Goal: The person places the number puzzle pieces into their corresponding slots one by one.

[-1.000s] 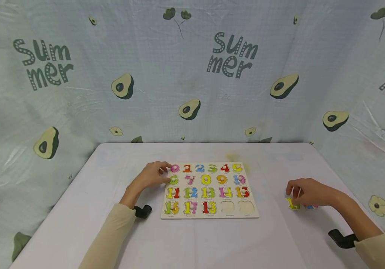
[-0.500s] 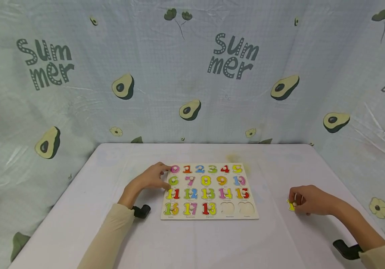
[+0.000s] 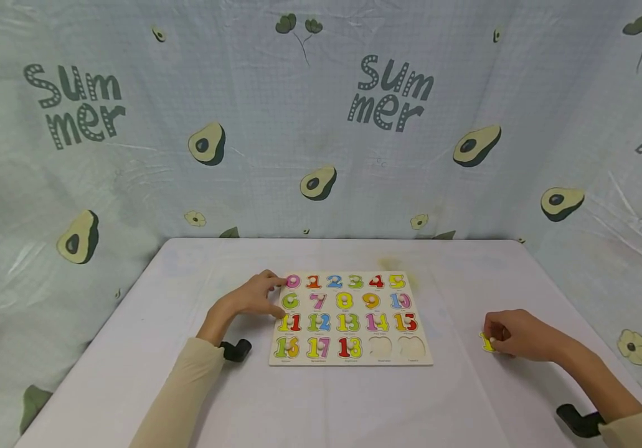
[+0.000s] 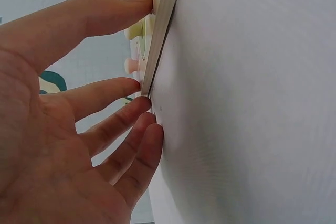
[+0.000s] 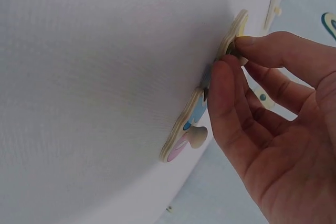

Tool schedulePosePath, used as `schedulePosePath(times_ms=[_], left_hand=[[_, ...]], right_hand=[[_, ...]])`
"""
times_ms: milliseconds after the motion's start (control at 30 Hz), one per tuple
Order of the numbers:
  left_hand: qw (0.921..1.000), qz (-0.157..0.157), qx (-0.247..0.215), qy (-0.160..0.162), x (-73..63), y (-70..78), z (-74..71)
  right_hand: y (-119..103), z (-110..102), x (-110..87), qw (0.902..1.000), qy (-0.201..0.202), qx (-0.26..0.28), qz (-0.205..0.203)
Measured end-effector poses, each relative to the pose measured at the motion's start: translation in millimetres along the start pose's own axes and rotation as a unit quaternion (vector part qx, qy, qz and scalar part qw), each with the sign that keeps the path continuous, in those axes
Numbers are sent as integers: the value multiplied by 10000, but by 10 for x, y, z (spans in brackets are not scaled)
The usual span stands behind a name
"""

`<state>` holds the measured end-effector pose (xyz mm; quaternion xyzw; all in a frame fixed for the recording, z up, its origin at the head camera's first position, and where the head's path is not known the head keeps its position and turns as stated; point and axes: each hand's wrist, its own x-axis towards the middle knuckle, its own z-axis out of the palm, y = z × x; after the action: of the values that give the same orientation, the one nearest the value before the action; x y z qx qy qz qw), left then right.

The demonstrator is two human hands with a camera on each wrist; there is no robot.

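A wooden number puzzle board [image 3: 354,358] lies on the table, filled with knobbed numbers except for two bare recesses at the lower right. My left hand [image 3: 250,295] is at its left edge, fingers loosely extended; in the left wrist view the thumb [image 4: 121,11] touches the board's face and the fingertips meet its edge. Far to the right, my right hand [image 3: 528,336] pinches a yellow number puzzle piece [image 3: 486,342] between thumb and index finger, mostly covering it. Beside it in the right wrist view lies a blue and pink knobbed piece [image 5: 184,129], hidden by the hand in the head view.
A white cloth covers the table [image 3: 377,404]. Behind it hangs a pale curtain [image 3: 276,205] printed with avocados and lettering. Black wrist mounts, such as the left one [image 3: 236,351], stick out under both wrists.
My right hand has come slightly nearer and right, taking the yellow piece in a pinch and covering the blue and pink one. My left thumb has slid from beside the 6 to the 11.
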<state>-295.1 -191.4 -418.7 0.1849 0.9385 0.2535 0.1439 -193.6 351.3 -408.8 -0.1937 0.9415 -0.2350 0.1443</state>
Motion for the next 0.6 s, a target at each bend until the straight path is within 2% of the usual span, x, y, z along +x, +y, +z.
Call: schedulePosePath(times_ms=[600], left_hand=[[10000,-25,60,-62,6,-14,7]], right_hand=[[-42,-15,30,9997,124,-161,-116]])
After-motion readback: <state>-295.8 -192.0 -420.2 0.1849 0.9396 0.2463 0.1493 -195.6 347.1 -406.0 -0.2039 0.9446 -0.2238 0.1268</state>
